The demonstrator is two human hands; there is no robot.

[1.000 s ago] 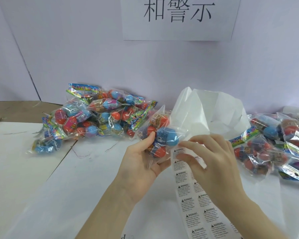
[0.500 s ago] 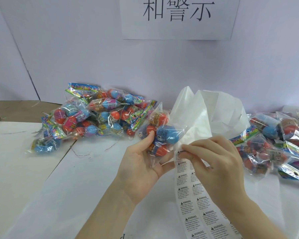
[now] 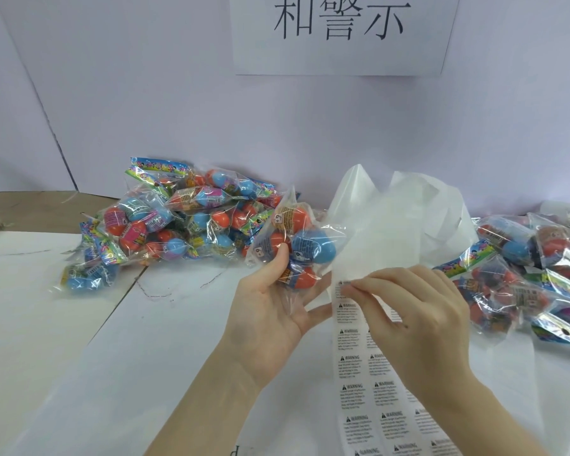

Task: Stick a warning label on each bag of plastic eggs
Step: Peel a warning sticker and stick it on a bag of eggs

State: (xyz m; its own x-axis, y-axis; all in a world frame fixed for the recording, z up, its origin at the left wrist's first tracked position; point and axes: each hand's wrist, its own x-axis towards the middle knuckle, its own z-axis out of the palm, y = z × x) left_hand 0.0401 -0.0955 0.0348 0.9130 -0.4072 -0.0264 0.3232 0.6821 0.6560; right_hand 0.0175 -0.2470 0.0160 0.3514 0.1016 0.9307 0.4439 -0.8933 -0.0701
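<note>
Down low, at about 5 o'clock, a long white label sheet [image 3: 372, 383] runs up the tabletop [image 3: 89, 340]. It is thin paper with rows of small black "WARNING" stickers. The right hand [image 3: 418, 320] sits on it, and its fingers [image 3: 359, 286] pinch one warning label [image 3: 342, 286] at the sheet's top edge. Just left of it, the left hand [image 3: 270, 311] holds a clear, crinkly bag of plastic eggs [image 3: 297, 245], thumb on the front and fingers curled behind. Inside are round orange and blue eggs with paper wraps. Farther back at 10 o'clock lies a pile of bags [image 3: 165, 232], shiny and full of the same eggs. More bags [image 3: 533, 274] lie at 3 o'clock. Crumpled white backing paper [image 3: 408, 218] stands up at 1 o'clock. High at 12 o'clock, a paper sign [image 3: 343, 31] with black writing hangs on the wall.
</note>
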